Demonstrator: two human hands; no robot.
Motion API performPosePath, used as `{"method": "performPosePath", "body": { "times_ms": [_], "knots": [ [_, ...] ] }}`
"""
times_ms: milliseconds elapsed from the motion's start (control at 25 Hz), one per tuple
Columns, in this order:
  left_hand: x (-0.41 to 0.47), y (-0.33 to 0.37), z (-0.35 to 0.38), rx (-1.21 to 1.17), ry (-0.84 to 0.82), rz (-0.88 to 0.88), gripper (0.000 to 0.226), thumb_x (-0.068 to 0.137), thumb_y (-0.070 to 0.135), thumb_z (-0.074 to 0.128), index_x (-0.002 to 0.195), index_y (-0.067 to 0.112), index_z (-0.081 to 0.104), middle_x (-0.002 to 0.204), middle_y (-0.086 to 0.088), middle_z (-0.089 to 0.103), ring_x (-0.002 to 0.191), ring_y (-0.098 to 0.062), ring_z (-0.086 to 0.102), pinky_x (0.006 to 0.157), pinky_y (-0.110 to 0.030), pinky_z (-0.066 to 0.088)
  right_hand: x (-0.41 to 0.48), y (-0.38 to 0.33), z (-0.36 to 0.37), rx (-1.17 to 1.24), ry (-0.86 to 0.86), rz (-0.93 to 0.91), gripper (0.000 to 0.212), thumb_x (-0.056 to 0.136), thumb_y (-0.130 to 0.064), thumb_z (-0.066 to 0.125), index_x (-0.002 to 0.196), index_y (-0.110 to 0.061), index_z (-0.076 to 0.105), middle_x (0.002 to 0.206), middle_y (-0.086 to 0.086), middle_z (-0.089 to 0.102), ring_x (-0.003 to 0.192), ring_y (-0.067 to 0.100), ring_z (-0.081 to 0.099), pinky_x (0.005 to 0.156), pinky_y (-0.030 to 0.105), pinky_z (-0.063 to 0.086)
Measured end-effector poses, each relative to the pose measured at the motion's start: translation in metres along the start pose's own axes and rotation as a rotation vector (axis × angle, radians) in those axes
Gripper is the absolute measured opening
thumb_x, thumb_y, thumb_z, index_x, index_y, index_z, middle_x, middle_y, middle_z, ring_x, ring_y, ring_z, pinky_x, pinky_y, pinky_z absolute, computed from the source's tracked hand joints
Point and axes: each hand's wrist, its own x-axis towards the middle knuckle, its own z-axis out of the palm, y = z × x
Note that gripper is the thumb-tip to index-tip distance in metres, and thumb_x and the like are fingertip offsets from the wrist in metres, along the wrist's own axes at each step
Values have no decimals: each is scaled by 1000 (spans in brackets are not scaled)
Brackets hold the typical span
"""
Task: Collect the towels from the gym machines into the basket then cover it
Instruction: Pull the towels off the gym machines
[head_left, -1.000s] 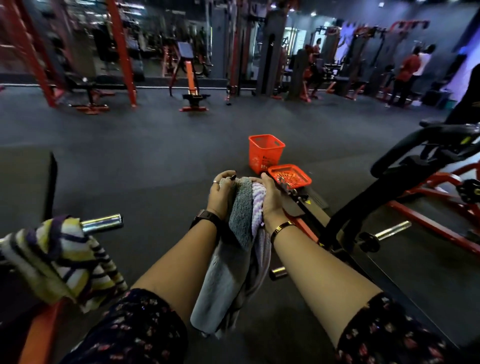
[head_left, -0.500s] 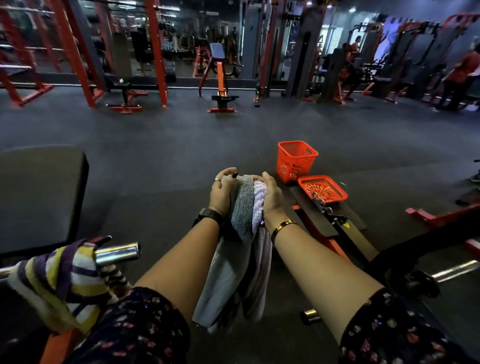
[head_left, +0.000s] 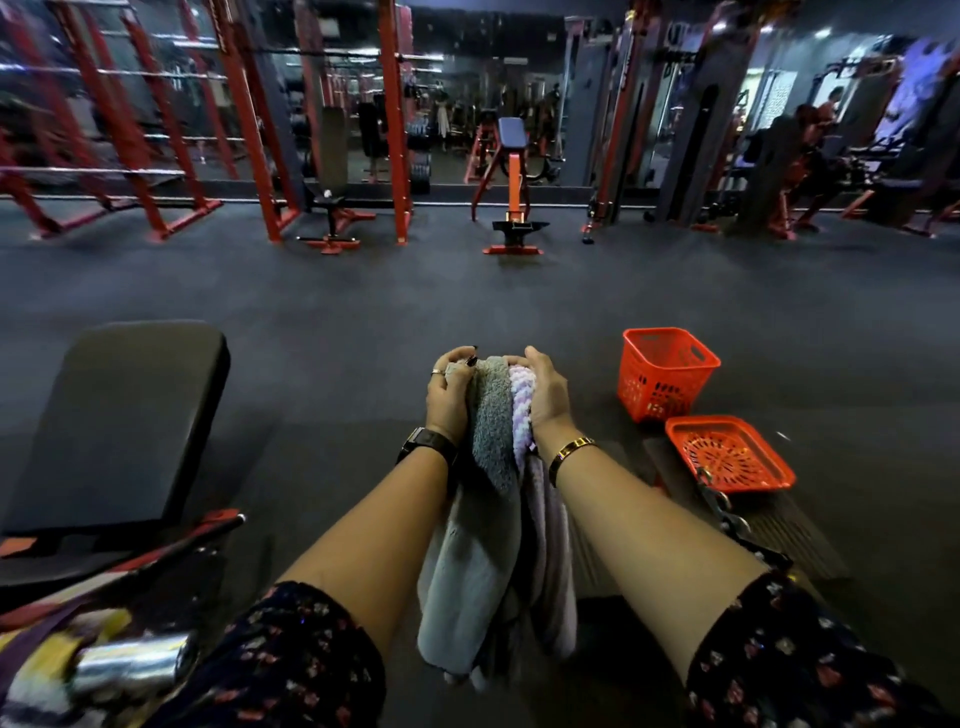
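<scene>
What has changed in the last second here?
Only the view swung left: the orange basket and its lid now sit farther right in frame, and a black bench pad shows more fully. The left hand and right hand still grip the same towels.

Lid (head_left: 730, 454) before basket (head_left: 666, 372), rightward.

Dim gym; ceiling lights glare beyond the red racks (head_left: 249, 130), edges bend, the lower-left corner blurs.
</scene>
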Motion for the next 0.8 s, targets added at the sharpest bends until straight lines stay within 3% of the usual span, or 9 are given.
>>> {"method": "performPosePath", "body": {
  "times_ms": [120,240,320,440,560,680,800],
  "knots": [
    [44,-1,7,-34,71,34,25,73,28,50,95,18,58,95,1,60,86,-14,57,80,-29,48,50,-6,20,-20,-55,-23,75,57,-51,64,97,12,68,101,31,67,87,32,64,86,45,52],
    [75,-1,14,-64,97,35,32,73,24,47,101,10,55,89,2,59,79,-8,56,68,-16,49,89,-6,30,-27,-85,-21,43,79,-36,62,86,5,70,87,21,68,87,31,63,89,47,51],
    [103,-4,13,-64,110,47,35,72,23,47,103,7,54,87,3,59,76,-6,55,63,-11,48,117,-2,40,-20,-113,-32,34,80,-32,59,81,0,70,83,19,68,86,30,63,88,44,51],
    [157,-21,1,-54,122,64,31,72,22,47,98,8,56,87,2,59,73,-2,58,63,-11,48,168,13,63,-17,-113,-12,30,87,-28,57,75,-4,70,73,13,71,75,26,65,79,37,51],
    [220,-43,-25,-56,172,69,21,70,26,52,88,19,59,88,1,62,75,-4,60,70,-19,49,220,31,101,-8,-121,21,32,91,-25,54,71,-4,68,61,4,69,68,23,63,72,32,51],
    [299,-53,-54,-33,170,60,18,71,26,51,86,21,60,87,1,62,74,-2,60,69,-18,49,280,45,155,16,-119,27,41,77,-36,59,80,4,69,78,19,68,81,32,63,83,43,53],
    [378,-47,-78,2,151,77,17,72,25,50,86,21,59,86,3,62,73,-1,60,68,-17,48,343,54,208,33,-79,35,50,81,-37,57,90,12,67,91,27,66,88,36,62,91,50,50]
  ]
}}
